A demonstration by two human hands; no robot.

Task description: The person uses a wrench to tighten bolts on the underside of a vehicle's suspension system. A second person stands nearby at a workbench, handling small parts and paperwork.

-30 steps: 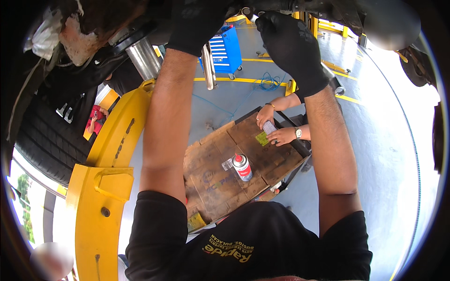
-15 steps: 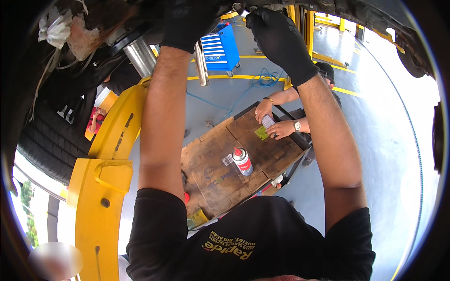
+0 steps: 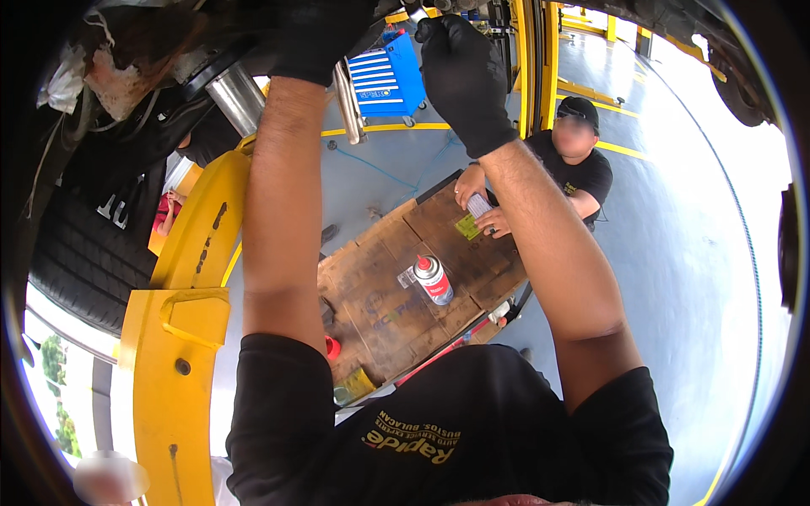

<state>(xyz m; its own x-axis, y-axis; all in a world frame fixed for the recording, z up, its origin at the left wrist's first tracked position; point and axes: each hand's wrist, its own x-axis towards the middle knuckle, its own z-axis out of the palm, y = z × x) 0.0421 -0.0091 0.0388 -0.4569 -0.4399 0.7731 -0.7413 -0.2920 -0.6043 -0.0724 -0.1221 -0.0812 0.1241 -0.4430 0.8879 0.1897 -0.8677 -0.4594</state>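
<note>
Fingers (image 3: pixel 433 35) of the gloved right hand (image 3: pixel 466 80) curl close against a shiny metal piece (image 3: pixel 416 13) at the far side; whether they pinch it, I cannot tell. The left hand (image 3: pixel 321 38) blends into the dark vehicle underside (image 3: pixel 169 38), its grip hidden. Both are raised, presumably because that underside hangs overhead. A spray can (image 3: pixel 434 282) stands upright on the bench (image 3: pixel 363 282), probably to be within easy reach.
</note>
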